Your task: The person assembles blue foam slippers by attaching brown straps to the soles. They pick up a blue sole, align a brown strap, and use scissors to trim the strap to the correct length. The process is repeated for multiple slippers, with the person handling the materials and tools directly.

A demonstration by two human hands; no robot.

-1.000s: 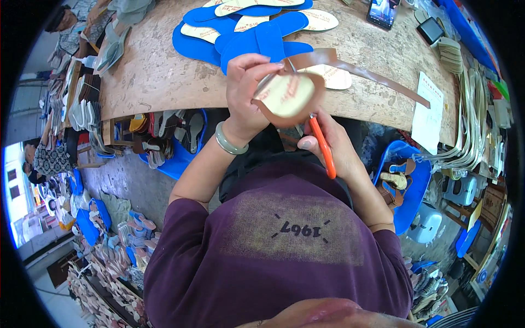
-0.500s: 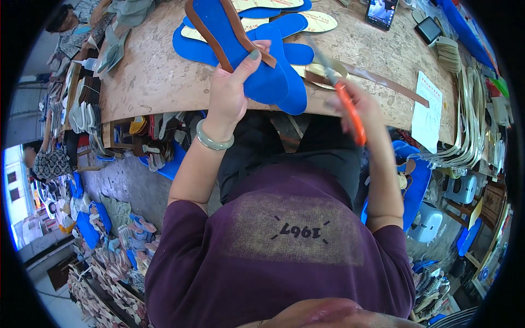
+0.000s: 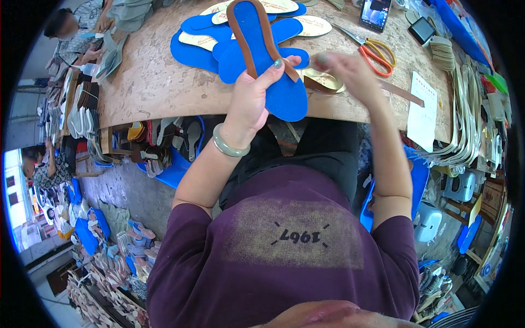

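Note:
My left hand point(image 3: 253, 101) grips a blue insole point(image 3: 287, 101), with the thumb pressed on its face. A brown strip point(image 3: 234, 27) runs along the insole's edges, and one end sticks out beside the thumb. To the right, my right hand point(image 3: 353, 79) hovers over the table, close to the held insole. Its fingers are bent and smeared by motion, so whether anything is in them cannot be made out. Beneath it lies a cream insole point(image 3: 326, 80) with a brown edge, partly covered. Scissors point(image 3: 360, 40) with orange and yellow handles rest beyond my right hand.
Blue and cream insoles point(image 3: 197, 57) overlap on the wooden table point(image 3: 147, 76). A phone point(image 3: 375, 13), a brown strip point(image 3: 404, 94) and a paper sheet point(image 3: 422, 112) lie to the right. Long strips point(image 3: 470, 109) hang over the right edge. Another person point(image 3: 82, 33) sits at far left.
My right hand has let go of the scissors, which now lie on the table, and has moved left toward the held insole. My left hand has shifted right with the insole.

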